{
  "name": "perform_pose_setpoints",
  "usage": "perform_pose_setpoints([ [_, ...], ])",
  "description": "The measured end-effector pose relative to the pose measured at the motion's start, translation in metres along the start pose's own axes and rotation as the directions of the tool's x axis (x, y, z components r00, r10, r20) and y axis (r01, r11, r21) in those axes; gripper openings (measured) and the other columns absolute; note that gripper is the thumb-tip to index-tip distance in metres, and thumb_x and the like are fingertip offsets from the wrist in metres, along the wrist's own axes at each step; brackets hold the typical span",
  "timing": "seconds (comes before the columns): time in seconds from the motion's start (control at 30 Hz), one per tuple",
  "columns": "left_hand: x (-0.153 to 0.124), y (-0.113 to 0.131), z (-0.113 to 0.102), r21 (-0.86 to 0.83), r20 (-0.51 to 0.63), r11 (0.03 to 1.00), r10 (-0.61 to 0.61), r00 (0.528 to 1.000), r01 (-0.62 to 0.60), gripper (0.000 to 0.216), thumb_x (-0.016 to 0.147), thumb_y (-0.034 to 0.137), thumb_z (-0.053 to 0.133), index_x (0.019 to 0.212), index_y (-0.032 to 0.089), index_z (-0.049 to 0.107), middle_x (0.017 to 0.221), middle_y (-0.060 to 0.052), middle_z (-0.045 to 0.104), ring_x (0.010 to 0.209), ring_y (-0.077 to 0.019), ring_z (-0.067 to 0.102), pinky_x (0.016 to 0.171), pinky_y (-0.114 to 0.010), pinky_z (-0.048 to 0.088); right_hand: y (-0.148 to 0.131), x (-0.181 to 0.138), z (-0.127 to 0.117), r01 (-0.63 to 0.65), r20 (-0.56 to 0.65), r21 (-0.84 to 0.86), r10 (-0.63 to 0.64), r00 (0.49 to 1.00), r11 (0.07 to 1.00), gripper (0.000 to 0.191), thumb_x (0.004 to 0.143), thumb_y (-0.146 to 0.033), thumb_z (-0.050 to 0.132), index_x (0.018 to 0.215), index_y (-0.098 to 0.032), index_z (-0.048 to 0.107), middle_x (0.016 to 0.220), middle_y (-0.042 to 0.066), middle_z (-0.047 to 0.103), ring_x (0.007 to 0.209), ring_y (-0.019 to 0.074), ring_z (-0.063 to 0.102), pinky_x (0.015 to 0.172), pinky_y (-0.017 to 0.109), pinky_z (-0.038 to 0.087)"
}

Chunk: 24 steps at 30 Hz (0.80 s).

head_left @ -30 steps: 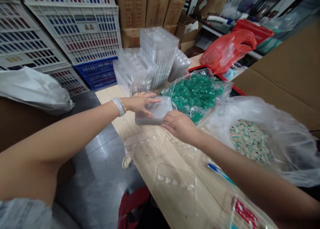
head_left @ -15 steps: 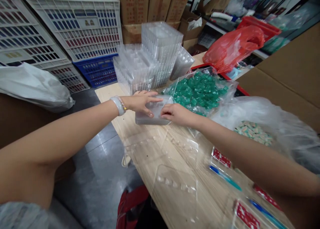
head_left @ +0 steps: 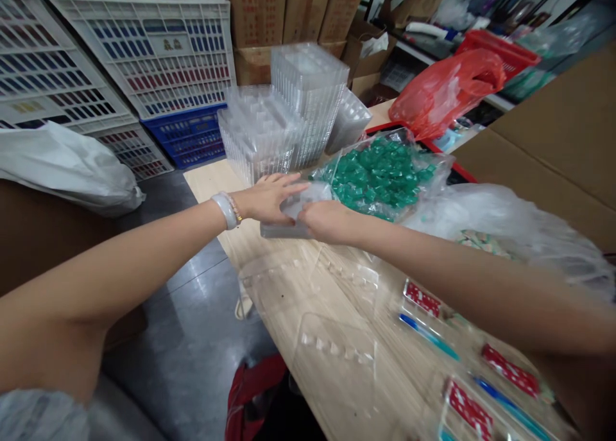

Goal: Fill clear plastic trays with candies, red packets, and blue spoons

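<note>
Bringing both hands onto one stack of clear plastic trays (head_left: 285,232), the person works nr the far-left corner of the table (head_left: 206,179), the stack a bit in from the left edge. Main change: R hand (head_left: 332,220) has shifted in from the stack's right side to over its top, now close by the L thumb; L hand (head_left: 269,198) has hardly moved. Prob. means L steadies the stack while R works at the top layer, tho no tray looks separated yet. Pose: L arm comes in from lower left, palm down, fingers spread across the stack's far-left part, white bangle (head_left: 224,210) at the wrist. R arm reaches in from the right, fingers curled, tips hidden, so can't tell if they pinch anything. Hands v. close; can't tell if they touch. Just beyond, toward the far edge: tall tray stacks (head_left: 308,85); to their right, a bag of green pieces (head_left: 380,178). Loose clear trays (head_left: 337,350) lie along the left edge; toward the table's near end, beside & below the R forearm, red-and-white pieces (head_left: 510,368) w/ blue pens (head_left: 428,335).
</note>
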State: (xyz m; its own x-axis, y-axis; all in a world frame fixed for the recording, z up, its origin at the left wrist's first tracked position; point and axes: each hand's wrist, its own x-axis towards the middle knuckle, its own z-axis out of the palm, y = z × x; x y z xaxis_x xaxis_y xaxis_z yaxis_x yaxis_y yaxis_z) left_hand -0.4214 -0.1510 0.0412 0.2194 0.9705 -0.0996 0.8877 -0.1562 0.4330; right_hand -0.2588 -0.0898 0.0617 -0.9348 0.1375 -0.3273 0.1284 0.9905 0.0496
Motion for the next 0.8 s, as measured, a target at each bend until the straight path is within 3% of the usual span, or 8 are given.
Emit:
perform_pose_setpoints([
  [0.1,-0.018,0.008,-0.015,-0.156,-0.120,0.988,-0.016,0.993,-0.003,0.081,0.071,0.060,0.045,0.136,0.027,0.010,0.144,-0.004,0.012,0.130,-0.0295,0.011,0.103,-0.043,0.012,0.004,-0.031,-0.029,-0.027,-0.103,-0.045,0.023,0.994,0.999,0.020,0.072,-0.009,0.045,0.086,-0.015,0.058,0.086,0.010,0.059,0.072,0.0189,0.055,0.053,0.027,0.033],
  [0.23,-0.026,0.014,-0.022,-0.181,-0.106,0.982,0.024,0.994,-0.044,0.081,0.071,0.062,0.044,0.136,0.028,0.010,0.142,-0.003,0.019,0.129,-0.0292,0.016,0.103,-0.042,0.015,-0.006,-0.131,-0.056,-0.175,-0.322,0.113,0.203,0.925,0.978,0.011,0.075,-0.021,0.044,0.065,-0.020,0.048,0.070,0.006,0.052,0.061,0.0147,0.049,0.051,0.028,0.031],
  [0.33,-0.016,0.018,-0.010,-0.034,-0.044,0.998,0.052,0.998,-0.054,0.088,0.063,0.065,0.052,0.135,0.027,0.018,0.144,-0.004,0.013,0.129,-0.0352,0.008,0.103,-0.051,0.007,-0.047,-0.209,-0.029,-0.143,-0.132,0.444,0.223,0.966,0.884,0.017,0.076,-0.019,0.043,0.059,-0.023,0.042,0.062,0.003,0.049,0.052,0.0101,0.044,0.048,0.026,0.033],
  [0.43,-0.017,0.041,0.013,0.078,-0.149,0.996,0.051,0.988,-0.039,0.082,0.064,0.062,0.054,0.132,0.026,0.025,0.144,-0.005,0.011,0.129,-0.0371,0.003,0.102,-0.054,0.001,-0.099,-0.257,0.022,-0.346,0.142,0.513,0.320,0.937,0.785,0.015,0.076,-0.016,0.042,0.064,-0.024,0.047,0.068,0.006,0.054,0.056,0.0120,0.049,0.050,0.028,0.036],
  [0.5,-0.035,0.069,0.038,0.094,-0.237,0.994,0.084,0.968,-0.063,0.071,0.072,0.057,0.049,0.132,0.026,0.026,0.144,-0.005,0.015,0.130,-0.0328,0.007,0.105,-0.049,0.005,-0.125,-0.272,0.051,-0.467,0.249,0.495,0.395,0.884,0.733,0.015,0.077,-0.016,0.041,0.068,-0.023,0.050,0.073,0.008,0.056,0.060,0.0142,0.053,0.054,0.029,0.038],
  [0.6,-0.079,0.109,0.090,0.091,-0.081,0.988,0.136,0.987,-0.128,0.063,0.076,0.059,0.040,0.130,0.028,0.031,0.138,-0.008,0.030,0.127,-0.0301,0.022,0.102,-0.047,0.022,-0.143,-0.275,0.073,-0.554,0.346,0.437,0.436,0.831,0.709,0.014,0.075,-0.015,0.041,0.076,-0.020,0.054,0.081,0.010,0.058,0.064,0.0168,0.056,0.055,0.030,0.039],
  [0.7,-0.112,0.126,0.136,0.248,-0.080,0.967,-0.036,0.996,0.054,0.070,0.072,0.065,0.039,0.130,0.026,0.035,0.140,-0.010,0.025,0.128,-0.0371,0.016,0.099,-0.056,0.019,-0.141,-0.266,0.080,-0.592,0.377,0.367,0.467,0.800,0.718,0.019,0.073,-0.013,0.040,0.082,-0.015,0.056,0.086,0.011,0.058,0.069,0.0177,0.058,0.057,0.028,0.040],
  [0.8,-0.120,0.125,0.152,0.330,-0.149,0.927,-0.137,0.979,0.180,0.070,0.073,0.063,0.039,0.131,0.024,0.033,0.143,-0.010,0.016,0.129,-0.0374,0.009,0.099,-0.056,0.014,-0.132,-0.251,0.087,-0.611,0.362,0.330,0.501,0.786,0.720,0.022,0.075,-0.012,0.037,0.086,-0.012,0.057,0.087,0.010,0.059,0.071,0.0173,0.059,0.058,0.026,0.040],
])
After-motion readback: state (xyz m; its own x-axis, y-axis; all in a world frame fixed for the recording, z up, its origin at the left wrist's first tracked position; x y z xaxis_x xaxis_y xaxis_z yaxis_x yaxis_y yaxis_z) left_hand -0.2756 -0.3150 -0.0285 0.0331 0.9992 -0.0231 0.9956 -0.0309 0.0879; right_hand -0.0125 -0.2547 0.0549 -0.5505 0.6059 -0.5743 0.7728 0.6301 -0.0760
